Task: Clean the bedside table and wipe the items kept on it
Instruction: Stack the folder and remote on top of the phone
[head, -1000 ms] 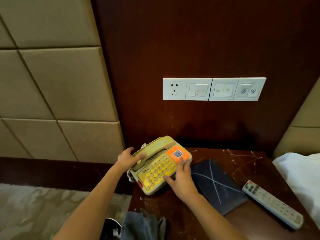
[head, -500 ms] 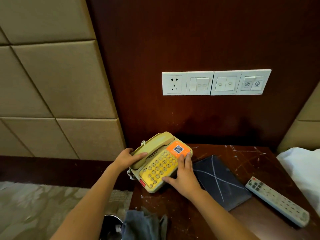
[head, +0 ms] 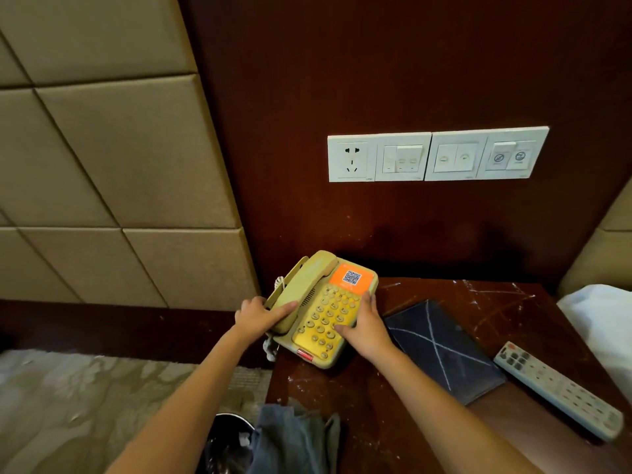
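Wall panelling fills most of the frame: padded beige squares upper left, dark wood centre, with a white switch plate (head: 437, 155) right of centre. Below it, lower right, sits the counter (head: 359, 405), dark wood and streaked with white scratches and specks, so we judge the cleaning barely begun. A grey cloth (head: 290, 439) hangs over its near edge at bottom centre, apart from both hands, probably parked there so both are free. A dark folder (head: 441, 350) with a chalky X lies flat mid-counter, and a white remote (head: 557, 391) lies angled near the right edge.

The yellowed telephone (head: 325, 309) sits at the counter's back left corner, tilted diagonally, with its left side past the counter edge. We see the left hand (head: 260, 316) wrapped around the handset, thumb on top, likely pinning it to the cradle. The right hand (head: 362, 323) lies flat and fairly wide, fingers along the phone's right edge, thumb on the keypad. We read this two-sided hold as bracing the phone to lift or shift it so the surface beneath can be wiped. An orange QR sticker (head: 351, 278) sits above the keys.
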Demonstrator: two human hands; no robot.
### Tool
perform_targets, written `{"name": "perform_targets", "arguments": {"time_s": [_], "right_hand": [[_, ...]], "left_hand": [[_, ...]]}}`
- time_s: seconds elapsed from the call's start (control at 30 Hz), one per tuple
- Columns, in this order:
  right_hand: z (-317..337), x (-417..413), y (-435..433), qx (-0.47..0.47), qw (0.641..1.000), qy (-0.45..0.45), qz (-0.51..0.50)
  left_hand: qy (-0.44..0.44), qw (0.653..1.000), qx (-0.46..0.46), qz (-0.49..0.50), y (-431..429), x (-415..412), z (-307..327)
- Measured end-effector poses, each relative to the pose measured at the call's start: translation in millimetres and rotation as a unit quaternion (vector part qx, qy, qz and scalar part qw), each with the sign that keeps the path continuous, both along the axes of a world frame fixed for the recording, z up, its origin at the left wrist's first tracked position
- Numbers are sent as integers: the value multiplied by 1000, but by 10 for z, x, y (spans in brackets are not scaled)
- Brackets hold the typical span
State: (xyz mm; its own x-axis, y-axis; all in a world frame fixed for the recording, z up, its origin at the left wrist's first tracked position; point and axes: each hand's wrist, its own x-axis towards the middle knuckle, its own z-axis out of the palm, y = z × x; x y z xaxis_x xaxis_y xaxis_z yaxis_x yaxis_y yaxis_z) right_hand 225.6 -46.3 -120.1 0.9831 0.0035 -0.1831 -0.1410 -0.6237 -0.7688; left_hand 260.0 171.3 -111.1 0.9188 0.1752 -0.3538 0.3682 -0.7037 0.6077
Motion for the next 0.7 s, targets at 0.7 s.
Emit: {"name": "perform_targets", "arguments": {"time_s": [0.7], "right_hand": [[-91,-195,-243,-281,946,-26,156]], "left_hand": [[0,995,-94,35,-253,-271,25]]}}
